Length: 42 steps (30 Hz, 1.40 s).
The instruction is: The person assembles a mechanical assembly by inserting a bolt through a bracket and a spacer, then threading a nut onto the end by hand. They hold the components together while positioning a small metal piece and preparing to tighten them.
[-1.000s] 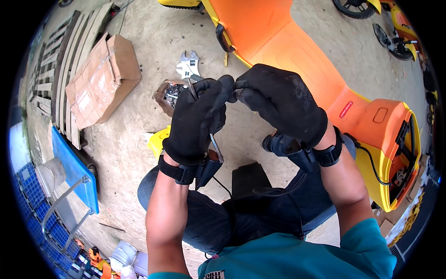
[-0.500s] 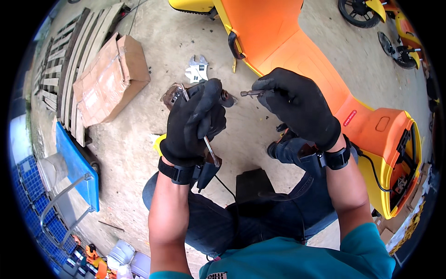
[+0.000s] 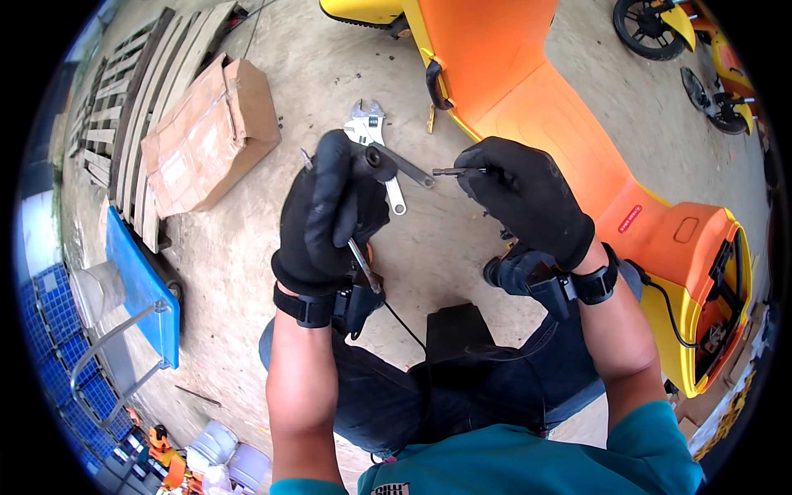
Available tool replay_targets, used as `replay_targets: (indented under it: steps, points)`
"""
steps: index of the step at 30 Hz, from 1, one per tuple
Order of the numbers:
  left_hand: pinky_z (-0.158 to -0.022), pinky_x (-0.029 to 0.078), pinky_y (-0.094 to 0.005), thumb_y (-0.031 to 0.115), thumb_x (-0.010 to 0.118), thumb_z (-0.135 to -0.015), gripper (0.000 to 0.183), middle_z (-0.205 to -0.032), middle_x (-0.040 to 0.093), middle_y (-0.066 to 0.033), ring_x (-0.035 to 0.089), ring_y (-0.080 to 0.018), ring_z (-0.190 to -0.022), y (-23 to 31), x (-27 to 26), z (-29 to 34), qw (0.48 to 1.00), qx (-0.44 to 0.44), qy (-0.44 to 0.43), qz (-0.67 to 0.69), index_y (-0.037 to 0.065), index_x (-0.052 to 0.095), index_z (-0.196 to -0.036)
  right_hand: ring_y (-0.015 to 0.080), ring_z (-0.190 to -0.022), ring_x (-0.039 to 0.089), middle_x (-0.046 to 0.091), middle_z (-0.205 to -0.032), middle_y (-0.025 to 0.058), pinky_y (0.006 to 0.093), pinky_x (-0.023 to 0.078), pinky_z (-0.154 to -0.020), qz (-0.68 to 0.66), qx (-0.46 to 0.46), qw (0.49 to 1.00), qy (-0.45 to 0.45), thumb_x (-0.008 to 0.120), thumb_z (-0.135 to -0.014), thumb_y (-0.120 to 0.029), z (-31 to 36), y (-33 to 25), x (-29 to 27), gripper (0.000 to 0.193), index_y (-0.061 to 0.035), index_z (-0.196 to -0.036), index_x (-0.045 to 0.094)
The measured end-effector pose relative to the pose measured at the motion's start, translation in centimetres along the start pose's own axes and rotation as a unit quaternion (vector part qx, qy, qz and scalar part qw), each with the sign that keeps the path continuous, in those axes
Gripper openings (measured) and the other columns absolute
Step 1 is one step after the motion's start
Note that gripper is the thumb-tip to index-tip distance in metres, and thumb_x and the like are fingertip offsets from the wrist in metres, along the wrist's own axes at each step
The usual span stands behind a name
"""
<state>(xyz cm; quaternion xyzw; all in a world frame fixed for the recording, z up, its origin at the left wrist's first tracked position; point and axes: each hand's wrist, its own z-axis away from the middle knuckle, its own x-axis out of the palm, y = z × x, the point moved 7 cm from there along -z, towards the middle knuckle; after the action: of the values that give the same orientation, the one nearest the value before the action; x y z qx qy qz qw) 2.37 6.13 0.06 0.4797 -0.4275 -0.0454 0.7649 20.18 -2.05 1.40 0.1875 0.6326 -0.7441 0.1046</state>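
Note:
My black-gloved left hand (image 3: 326,210) is closed around a slim metal rod (image 3: 365,266), whose lower end sticks out by the wrist. The same hand grips a dark cylindrical tool (image 3: 378,162) with a round hole in its end; most of its body is hidden by the fingers. To the right, my gloved right hand (image 3: 528,194) pinches a small driver bit (image 3: 447,172), its tip pointing left toward the hole, with a gap between. Beyond my left hand, adjustable wrenches (image 3: 367,125) lie overlapping on the concrete floor, one with a dark handle.
An orange and yellow vehicle body (image 3: 569,124) stretches along the right. At left are a cardboard box (image 3: 210,136), wooden pallets (image 3: 136,107) and a blue trolley (image 3: 140,289). Wheels (image 3: 648,29) stand far right. A thin cable (image 3: 404,322) hangs near my left wrist.
My left hand has shifted slightly left and turned, so the tool's round end faces more toward me. The right hand moved slightly down. More of the wrenches now shows.

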Motion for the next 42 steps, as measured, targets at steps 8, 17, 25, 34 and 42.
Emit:
replay_targets:
  steps: [8,17,25,34,42]
  points:
    - [-0.049,0.026,-0.0209,0.030,0.041,-0.104,0.041,-0.056,0.037,0.0045,0.032,-0.0053,-0.049,2.9,-2.5,0.9,0.893,0.145,0.090,-0.417,-0.005,0.062,-0.106,0.0150,-0.059,0.057,0.062,-0.071,0.0091,0.0301,0.046,-0.058,0.004,0.022,1.000,-0.003,0.060,-0.090,-0.010,-0.2,-0.2,1.5,0.013,-0.0014,-0.097,0.066]
    - [-0.066,0.050,-0.0265,0.012,0.073,-0.086,0.028,-0.087,0.068,-0.0093,0.063,-0.0127,-0.073,-1.3,1.3,1.0,0.925,0.026,0.065,-0.373,0.001,0.059,-0.108,0.0087,-0.081,0.060,0.063,-0.094,0.0036,0.0248,0.052,-0.073,-0.393,0.156,0.906,-0.013,0.051,-0.102,-0.022,0.2,1.4,4.0,0.026,-0.0017,-0.117,0.058]
    - [-0.081,0.050,-0.0259,0.006,0.078,-0.080,0.036,-0.099,0.066,-0.0039,0.062,-0.0112,-0.090,-1.7,3.5,1.0,0.913,0.090,0.016,-0.398,0.003,0.062,-0.113,0.0074,-0.083,0.059,0.062,-0.095,0.0036,0.0223,0.049,-0.073,-0.321,0.118,0.939,-0.046,0.052,-0.101,-0.020,0.2,0.9,4.0,0.025,-0.0007,-0.114,0.061]
    - [-0.073,0.054,-0.0310,0.013,0.077,-0.081,0.036,-0.095,0.069,-0.0131,0.069,-0.0244,-0.085,-1.6,3.7,0.8,0.874,0.132,0.006,-0.467,0.004,0.060,-0.111,0.0064,-0.083,0.058,0.062,-0.095,0.0034,0.0223,0.048,-0.073,-0.335,0.138,0.932,-0.025,0.052,-0.101,-0.019,0.1,1.9,4.0,0.024,0.0003,-0.112,0.061]
    - [-0.070,0.054,-0.0263,0.011,0.080,-0.079,0.038,-0.087,0.070,-0.0086,0.069,-0.0148,-0.077,-2.0,3.2,1.1,0.835,0.114,0.040,-0.536,0.004,0.062,-0.111,0.0084,-0.070,0.058,0.062,-0.083,0.0043,0.0236,0.049,-0.064,-0.211,0.109,0.971,0.016,0.055,-0.097,-0.015,-0.3,2.0,2.7,0.021,0.0024,-0.105,0.063]
